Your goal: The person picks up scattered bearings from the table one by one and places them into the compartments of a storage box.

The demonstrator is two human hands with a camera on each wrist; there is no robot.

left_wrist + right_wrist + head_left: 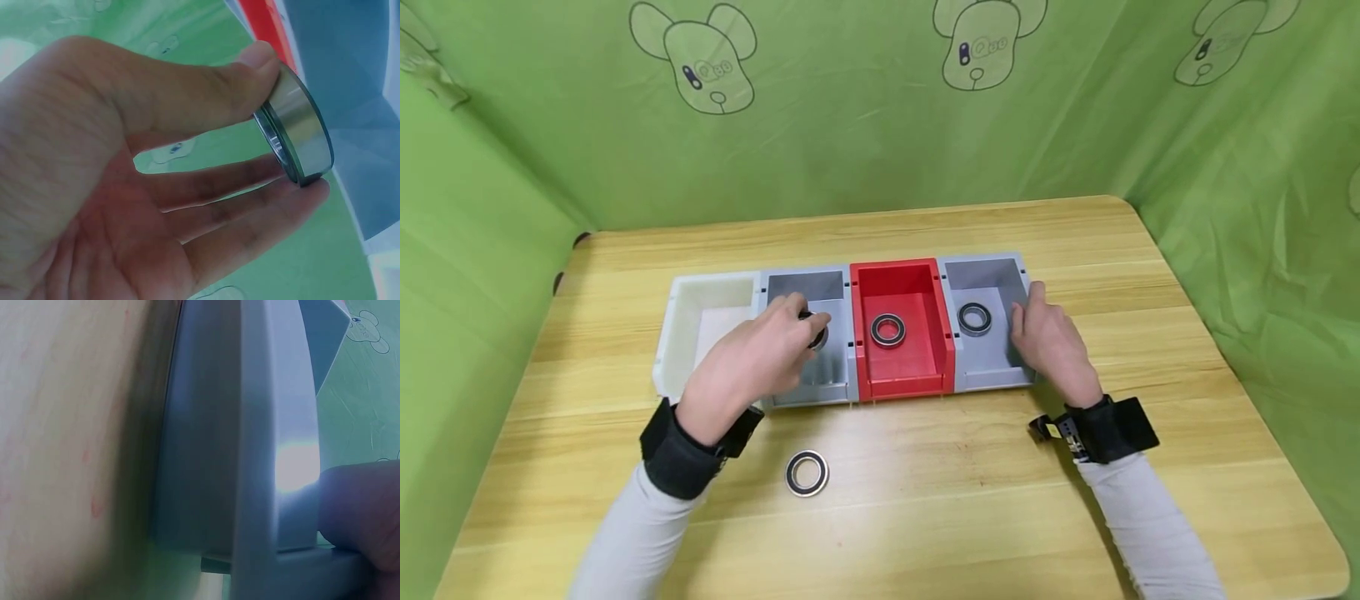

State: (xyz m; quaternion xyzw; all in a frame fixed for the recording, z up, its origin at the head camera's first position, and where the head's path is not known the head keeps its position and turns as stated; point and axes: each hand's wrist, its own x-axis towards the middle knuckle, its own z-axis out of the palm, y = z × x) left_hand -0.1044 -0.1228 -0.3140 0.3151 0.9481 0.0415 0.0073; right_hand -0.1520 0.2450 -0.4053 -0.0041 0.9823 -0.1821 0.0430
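Observation:
My left hand (760, 346) pinches a ball bearing (299, 128) between thumb and fingertips, over the left grey bin (835, 393). In the left wrist view the bearing is tilted, its shiny outer ring facing the camera. My right hand (1054, 340) grips the right side wall of the right grey bin (988, 379), thumb on the inner side. One bearing (963, 322) lies flat in that bin. Another bearing (877, 332) lies in the red bin (906, 388) between the two grey ones. The right wrist view shows the grey bin's front close up, with part of the hand at its edge.
A white bin (666, 354) stands at the left end of the joined row, partly hidden by my left hand. One more bearing (793, 473) lies on the wooden table (925, 500) in front of the row. Green fabric (850, 150) hangs behind and at both sides.

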